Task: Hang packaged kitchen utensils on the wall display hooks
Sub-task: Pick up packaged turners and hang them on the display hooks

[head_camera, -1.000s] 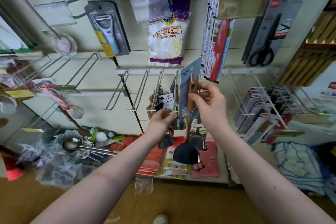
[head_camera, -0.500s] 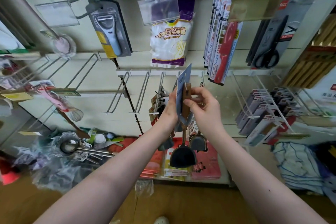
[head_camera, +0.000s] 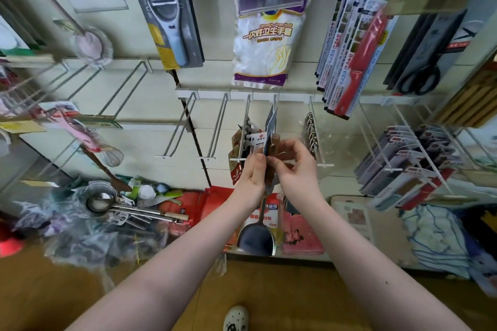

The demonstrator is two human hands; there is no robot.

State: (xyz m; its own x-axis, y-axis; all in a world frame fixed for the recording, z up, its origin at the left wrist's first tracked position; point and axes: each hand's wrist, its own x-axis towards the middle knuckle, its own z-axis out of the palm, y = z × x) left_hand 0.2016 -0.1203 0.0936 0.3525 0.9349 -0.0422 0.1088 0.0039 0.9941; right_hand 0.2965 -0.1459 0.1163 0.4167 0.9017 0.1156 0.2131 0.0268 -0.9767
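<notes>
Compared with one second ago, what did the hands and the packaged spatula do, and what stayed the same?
The left hand moved right and took hold of the packaged spatula, beside the right hand, which kept pinching it. The blue card turned from facing the camera to edge-on. The peeler and the glove pack stayed hanging.

Peeler (head_camera: 172, 21) left of gloves (head_camera: 262, 48), ladles (head_camera: 107, 201) seemingly below

From the head view I see left hand (head_camera: 251, 174) and right hand (head_camera: 295, 169) both pinching the carded spatula (head_camera: 255, 236) edge-on at a white wall hook (head_camera: 274, 101), blade hanging below the wrists, peeler pack (head_camera: 172, 19) and glove pack (head_camera: 263, 43) hanging above.
</notes>
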